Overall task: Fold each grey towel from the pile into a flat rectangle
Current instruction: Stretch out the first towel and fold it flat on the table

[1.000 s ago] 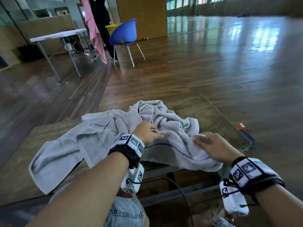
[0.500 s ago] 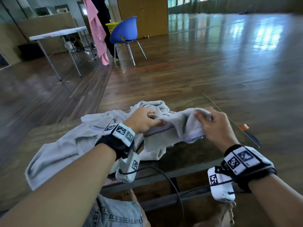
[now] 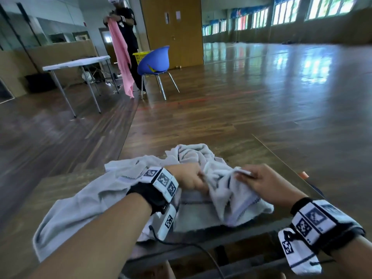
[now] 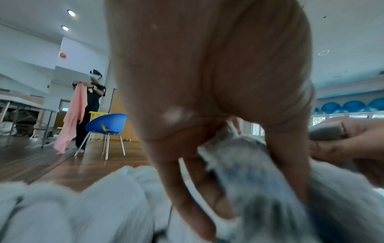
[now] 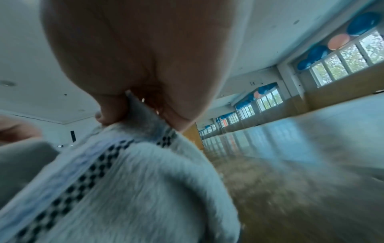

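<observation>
Loosely bunched grey towel (image 3: 231, 190), checkered border.

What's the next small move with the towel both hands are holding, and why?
Probably draw the hands apart to stretch the held edge straight. The left hand and right hand grip the grey towel close together, so it hangs bunched between them over the table, not yet flat enough to fold.

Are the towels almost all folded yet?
Not yet. No folded towel shows anywhere on the table. In hand: the left hand and right hand each pinch one bunched grey towel by its edge. Left to do: fold it into a flat rectangle, then fold the rest of the pile, which lies crumpled and hangs over the table's near edge.
</observation>
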### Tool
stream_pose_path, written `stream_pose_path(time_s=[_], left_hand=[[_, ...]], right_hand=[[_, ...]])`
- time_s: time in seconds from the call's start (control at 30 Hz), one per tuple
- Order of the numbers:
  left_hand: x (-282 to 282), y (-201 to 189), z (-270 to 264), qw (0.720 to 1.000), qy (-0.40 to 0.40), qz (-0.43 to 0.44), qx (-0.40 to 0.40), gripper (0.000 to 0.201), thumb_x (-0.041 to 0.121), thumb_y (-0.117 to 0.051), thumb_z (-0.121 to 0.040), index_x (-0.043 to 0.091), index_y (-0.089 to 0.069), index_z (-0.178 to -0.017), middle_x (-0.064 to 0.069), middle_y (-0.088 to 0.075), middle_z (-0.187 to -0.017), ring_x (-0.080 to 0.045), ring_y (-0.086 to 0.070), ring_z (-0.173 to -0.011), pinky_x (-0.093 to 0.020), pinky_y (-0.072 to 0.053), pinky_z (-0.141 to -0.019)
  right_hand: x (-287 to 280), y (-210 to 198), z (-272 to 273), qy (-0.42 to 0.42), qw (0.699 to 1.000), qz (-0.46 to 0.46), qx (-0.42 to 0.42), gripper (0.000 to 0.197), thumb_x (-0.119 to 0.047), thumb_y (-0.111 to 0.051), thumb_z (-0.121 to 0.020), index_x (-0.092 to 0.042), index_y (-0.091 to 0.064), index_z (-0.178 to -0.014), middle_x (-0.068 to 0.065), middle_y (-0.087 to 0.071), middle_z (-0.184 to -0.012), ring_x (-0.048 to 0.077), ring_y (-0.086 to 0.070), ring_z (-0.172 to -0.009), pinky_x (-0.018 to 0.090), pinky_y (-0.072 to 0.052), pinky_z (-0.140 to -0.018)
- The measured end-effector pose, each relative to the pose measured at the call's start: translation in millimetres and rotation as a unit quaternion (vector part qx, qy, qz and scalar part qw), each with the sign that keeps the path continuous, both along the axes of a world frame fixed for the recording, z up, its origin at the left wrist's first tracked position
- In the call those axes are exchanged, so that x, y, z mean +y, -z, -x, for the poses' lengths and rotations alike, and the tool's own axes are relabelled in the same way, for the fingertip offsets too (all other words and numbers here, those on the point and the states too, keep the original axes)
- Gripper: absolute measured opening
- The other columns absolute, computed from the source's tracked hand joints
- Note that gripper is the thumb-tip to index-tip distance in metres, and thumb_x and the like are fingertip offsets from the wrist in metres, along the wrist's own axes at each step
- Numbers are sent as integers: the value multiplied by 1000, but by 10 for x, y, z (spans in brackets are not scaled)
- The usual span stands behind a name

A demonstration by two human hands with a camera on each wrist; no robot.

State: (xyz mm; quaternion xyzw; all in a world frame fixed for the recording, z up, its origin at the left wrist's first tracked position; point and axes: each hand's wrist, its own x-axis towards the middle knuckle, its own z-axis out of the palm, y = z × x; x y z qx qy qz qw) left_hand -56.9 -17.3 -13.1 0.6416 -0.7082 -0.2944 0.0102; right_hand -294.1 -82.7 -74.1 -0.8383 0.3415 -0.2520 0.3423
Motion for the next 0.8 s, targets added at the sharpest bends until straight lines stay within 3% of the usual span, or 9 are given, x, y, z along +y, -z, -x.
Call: stream_pose_path(time_s=[0.07,0.17,0.23,0.33,0.4,0.47,0.57,0.67,0.8], left_hand=[[-218,-298,-118,989,-38,135,52,21,12,-66,-84,11,-65,-64,12,-54,-56,3,-41,-50,-20,-37,-56],[-583,-739,-352,929,-124,328,119,14,11,-58,-76,7,-64,-64,4,-55,-56,1,-44,-53,-23,-37,-55],[-801,-957,-527,880,-175,430,99,19,11,-60,-75,12,-55,-57,-1,-51,-52,-2,-44,-51,-24,-34,-50],[-1038,-1091,-864,821,-226,523,-29,16,16,-56,-85,14,-55,-70,-11,-56,-68,-30,-54,-67,-31,-33,-57],[-1123,-1030,-1130,814,-245,523,-67,18,24,-50,-92,12,-63,-98,-17,-65,-89,-38,-60,-82,-36,-40,-64],[-1122,-853,-1406,844,-261,448,-134,35,25,-46,-97,14,-52,-129,-22,-63,-110,-42,-60,-99,-45,-46,-76],[-988,-539,-1782,859,-277,365,-226,44,22,-41,-100,14,-38,-143,-23,-62,-118,-42,-60,-106,-47,-50,-82],[-850,-316,-1990,857,-284,368,-223,24,29,-46,-100,17,-66,-106,-15,-68,-99,-36,-65,-93,-38,-45,-67],[-725,-167,-2115,864,-350,325,-159,36,33,-62,-91,23,-62,-57,-2,-50,-61,-37,-62,-75,-32,-38,-59]], right_hand=[[-203,-305,-168,30,995,80,-59,21,-23,-63,-96,-20,-64,-76,-4,-61,-67,17,-55,-64,39,-46,-64],[-635,-832,-527,56,972,186,-134,10,-7,-64,-95,-6,-73,-91,9,-69,-88,24,-63,-84,41,-50,-78],[-923,-1160,-775,42,961,225,-157,15,-7,-63,-96,-6,-74,-104,5,-70,-100,19,-63,-93,30,-48,-85],[-1302,-1454,-1094,16,968,221,-116,21,-13,-59,-99,-8,-74,-111,3,-72,-107,16,-65,-96,27,-48,-86],[-1532,-1459,-1256,14,974,218,-66,23,-17,-55,-100,-4,-74,-103,9,-73,-101,24,-65,-91,34,-47,-83],[-1706,-1355,-1358,38,974,223,-33,28,-22,-53,-102,-13,-73,-84,11,-65,-81,22,-55,-70,36,-39,-67],[-1864,-1072,-1444,97,971,217,-16,44,-33,-54,-100,-32,-56,-56,2,-47,-64,20,-43,-61,33,-36,-59],[-1868,-790,-1531,132,978,161,29,38,-49,-54,-96,-39,-61,-60,-5,-55,-59,20,-54,-59,34,-44,-59],[-1834,-575,-1726,96,992,75,42,29,-45,-56,-96,-29,-71,-77,0,-68,-61,22,-68,-60,30,-52,-59]])
